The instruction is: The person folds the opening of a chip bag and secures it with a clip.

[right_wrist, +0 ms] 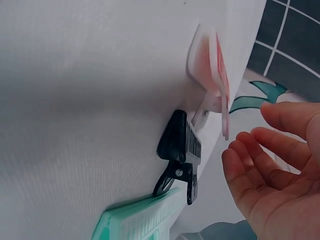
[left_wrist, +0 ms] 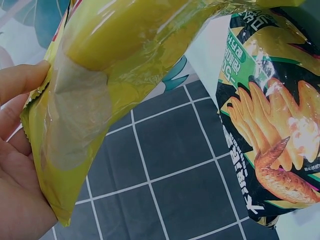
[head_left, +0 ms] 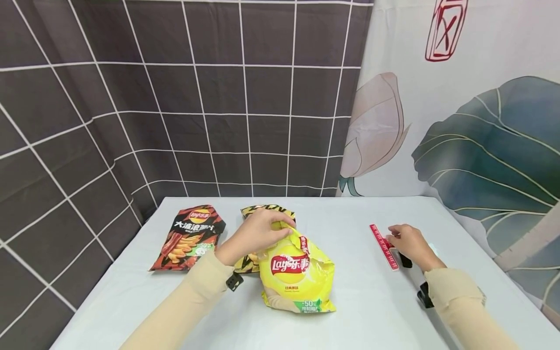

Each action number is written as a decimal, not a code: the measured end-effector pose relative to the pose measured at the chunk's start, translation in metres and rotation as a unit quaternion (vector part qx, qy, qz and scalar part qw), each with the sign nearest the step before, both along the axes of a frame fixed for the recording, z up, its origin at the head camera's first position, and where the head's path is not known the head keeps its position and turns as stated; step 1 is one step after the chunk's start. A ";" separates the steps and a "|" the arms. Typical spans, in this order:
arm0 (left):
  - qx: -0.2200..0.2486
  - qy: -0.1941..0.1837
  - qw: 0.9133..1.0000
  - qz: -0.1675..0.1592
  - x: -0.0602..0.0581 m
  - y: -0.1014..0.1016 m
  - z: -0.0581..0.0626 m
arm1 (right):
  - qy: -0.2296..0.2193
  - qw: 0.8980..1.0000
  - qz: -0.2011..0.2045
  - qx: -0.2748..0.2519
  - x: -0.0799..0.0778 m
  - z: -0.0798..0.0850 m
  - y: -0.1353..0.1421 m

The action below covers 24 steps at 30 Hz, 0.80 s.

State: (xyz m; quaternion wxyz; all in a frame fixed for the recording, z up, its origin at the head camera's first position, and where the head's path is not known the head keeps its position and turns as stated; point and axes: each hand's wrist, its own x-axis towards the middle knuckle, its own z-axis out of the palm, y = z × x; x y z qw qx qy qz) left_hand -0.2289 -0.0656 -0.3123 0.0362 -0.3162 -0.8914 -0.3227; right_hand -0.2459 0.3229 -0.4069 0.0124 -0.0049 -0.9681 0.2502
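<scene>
Yellow chip bag point(head_left: 290, 287), contents hidden, is upright at middle of white table point(head_left: 354, 306); left hand point(head_left: 264, 228) pinches its top. Right hand point(head_left: 409, 243), apart, fingers loosely bent, nears red clip point(head_left: 384, 246). Grid curtain point(head_left: 267, 90) hangs behind.

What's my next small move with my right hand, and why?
Probably pinch the red clip with your right hand: its fingers hold nothing and are near the clip, while your left hand grips the yellow Lay's bag near its top.

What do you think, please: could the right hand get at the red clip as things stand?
Probably yes: the right hand is empty and close beside the red clip, with nothing visible between them.
</scene>
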 end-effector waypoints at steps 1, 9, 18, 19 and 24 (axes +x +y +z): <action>0.000 0.000 1.000 0.000 0.000 0.000 0.000 | -0.004 1.000 -0.001 -0.001 -0.001 0.000 0.000; 0.002 0.003 1.000 -0.001 -0.001 -0.001 -0.002 | -0.051 0.998 -0.020 0.017 -0.012 -0.005 0.004; 0.002 0.001 1.000 -0.002 -0.001 0.000 -0.003 | -0.069 0.997 -0.023 0.017 -0.015 -0.008 0.007; 0.003 0.000 1.000 -0.001 -0.001 0.000 -0.002 | -0.069 0.997 -0.024 0.014 -0.015 -0.008 0.007; 0.003 -0.003 1.000 0.003 0.000 0.001 -0.002 | -0.077 0.997 -0.028 0.004 -0.015 -0.008 0.006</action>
